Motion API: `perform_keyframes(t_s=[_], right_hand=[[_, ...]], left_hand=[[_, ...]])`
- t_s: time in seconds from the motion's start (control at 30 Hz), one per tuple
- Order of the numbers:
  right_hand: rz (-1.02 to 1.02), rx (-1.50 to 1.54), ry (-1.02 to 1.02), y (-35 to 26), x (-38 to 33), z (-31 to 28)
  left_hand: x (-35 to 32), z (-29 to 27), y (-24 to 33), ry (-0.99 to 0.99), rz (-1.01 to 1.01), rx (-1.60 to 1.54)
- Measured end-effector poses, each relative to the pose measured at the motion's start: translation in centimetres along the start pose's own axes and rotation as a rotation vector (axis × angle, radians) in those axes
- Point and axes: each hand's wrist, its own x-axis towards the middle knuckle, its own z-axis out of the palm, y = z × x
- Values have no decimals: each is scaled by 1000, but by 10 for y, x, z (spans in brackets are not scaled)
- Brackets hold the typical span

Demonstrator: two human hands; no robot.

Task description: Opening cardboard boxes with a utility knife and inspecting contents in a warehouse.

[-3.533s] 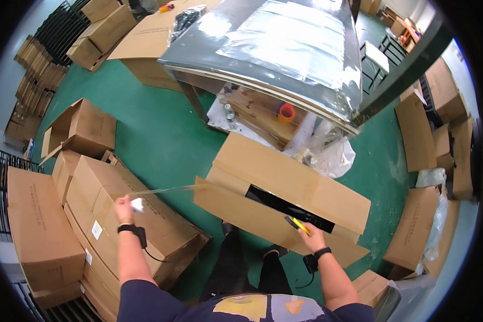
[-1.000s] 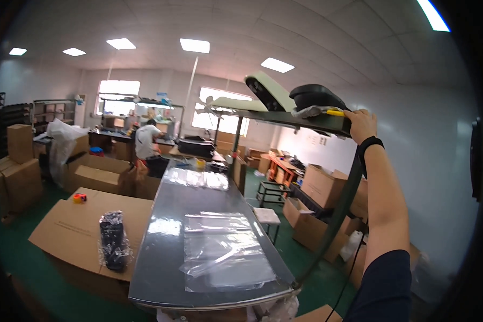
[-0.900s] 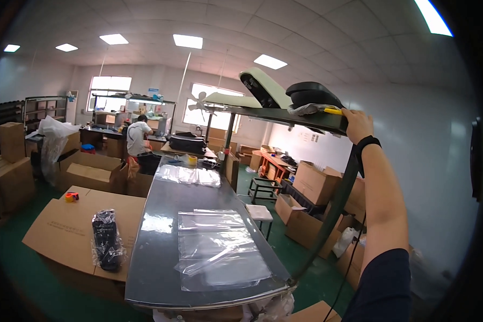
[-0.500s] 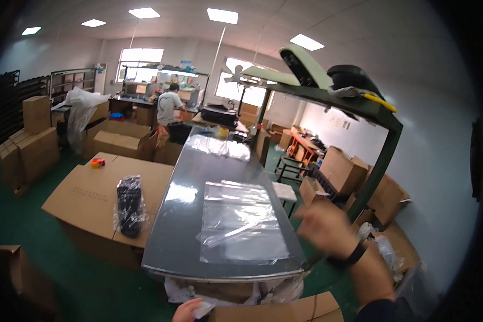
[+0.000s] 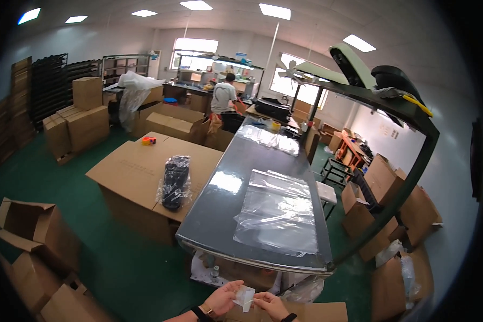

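Low in the view, in front of the table's near edge, my left hand (image 5: 223,299) and my right hand (image 5: 272,306) come together around a small whitish, partly see-through piece (image 5: 244,297) like thin film or a label. The left fingers pinch its left side, and the right fingertips close on its right edge. Beneath the hands lies a cardboard box (image 5: 323,312). Clear plastic bags (image 5: 278,225) lie flat on the dark grey table (image 5: 212,217) just beyond.
Left of the table, a large carton (image 5: 126,166) bears a black item in clear wrap (image 5: 175,182) and an orange-red tape dispenser (image 5: 148,141). An open carton (image 5: 51,231) stands at lower left. A green metal frame (image 5: 408,188) rises at right. A person (image 5: 223,96) works farther back.
The view has swung left. My right hand, raised and blurred at the right before, has come down beside my left hand and now grips the whitish piece too.
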Motion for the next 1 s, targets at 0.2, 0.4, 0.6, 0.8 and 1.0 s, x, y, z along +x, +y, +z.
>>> perform_keyframes(t_s=[0.2,0.4,0.6,0.8,1.0], right_hand=[[43,-24,-138,23,-30,10],[208,25,-369,14,-63,5],[212,-4,-430,7,-77,-3],[99,-142,-365,-16,-91,-26],[160,-329,-107,11,-100,-75]], left_hand=[[-22,-10,-9,112,3,25],[-34,-22,-24,342,147,334],[-39,-18,-60,220,173,802],[-62,-9,-89,-337,302,1687],[-74,17,-91,-359,-284,1014]])
